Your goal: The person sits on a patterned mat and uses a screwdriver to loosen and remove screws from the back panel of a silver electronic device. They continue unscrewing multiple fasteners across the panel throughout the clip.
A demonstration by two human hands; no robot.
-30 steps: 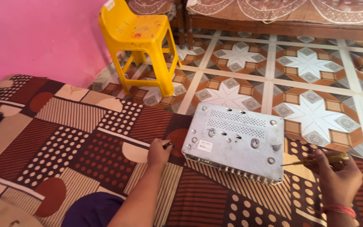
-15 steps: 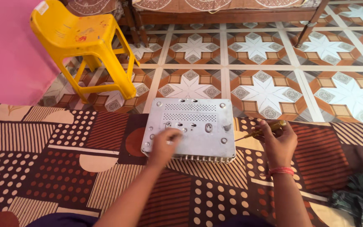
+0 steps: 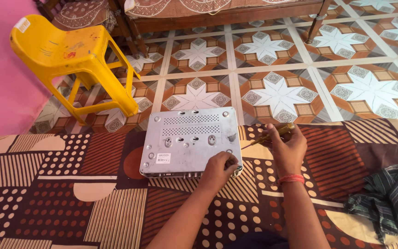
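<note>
Grey metal box (image 3: 190, 140) lies flat on the patterned bedspread (image 3: 61, 193), underside up, its near edge close to the bed's middle and its far edge toward the tiled floor (image 3: 272, 92). By the look of it the casing is closed and whole: no panel lifted, no loose screws visible on the cloth, so the opening-up seems barely begun. Left hand (image 3: 217, 168) sits at the box's near right corner, fingers curled down over the edge and pressed onto the metal, wrist low, forearm running back toward the body. Right hand (image 3: 287, 146) hovers just beside the box's right side, fingers closed round the amber handle of a screwdriver (image 3: 269, 136), whose shaft points left toward the casing. Tip not on any screw that I can make out. Yellow plastic chair (image 3: 70, 60) stands well apart on the floor.
</note>
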